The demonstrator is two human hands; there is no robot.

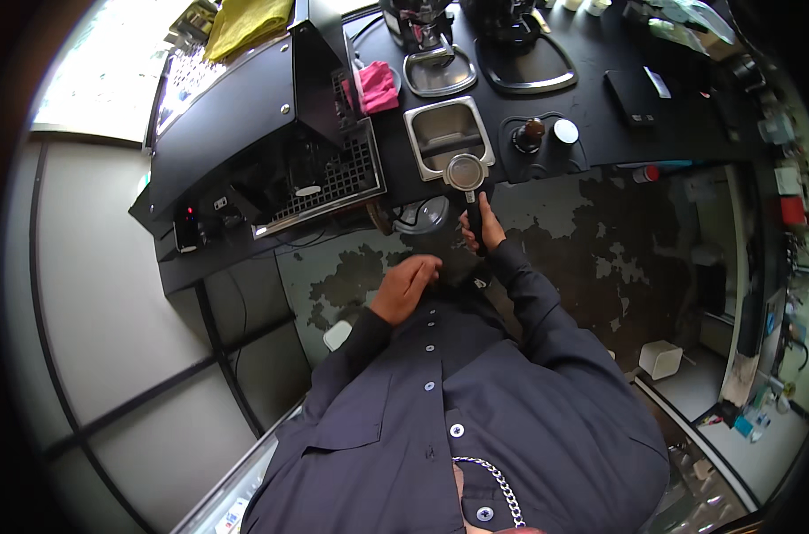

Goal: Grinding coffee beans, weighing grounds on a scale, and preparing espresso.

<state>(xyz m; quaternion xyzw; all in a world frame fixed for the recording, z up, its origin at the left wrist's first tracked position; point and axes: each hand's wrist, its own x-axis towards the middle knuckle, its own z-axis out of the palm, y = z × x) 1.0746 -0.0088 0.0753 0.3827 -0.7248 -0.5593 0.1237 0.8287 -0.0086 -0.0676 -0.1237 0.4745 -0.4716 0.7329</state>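
Observation:
My right hand is closed round the black handle of a portafilter. Its round metal basket faces up at the near edge of a rectangular steel container on the counter; whether the two touch, I cannot tell. The basket looks like bare metal inside. In front of my body, my left hand hangs with loosely bent fingers and nothing visible in it. Right of the container, a tamper with a brown knob and a round white-topped piece rest on a dark mat.
A black espresso machine with a drip grate stands at the left, a yellow cloth on top. Behind the container are a pink cloth and two machines over metal-rimmed trays. A flat black device lies further right.

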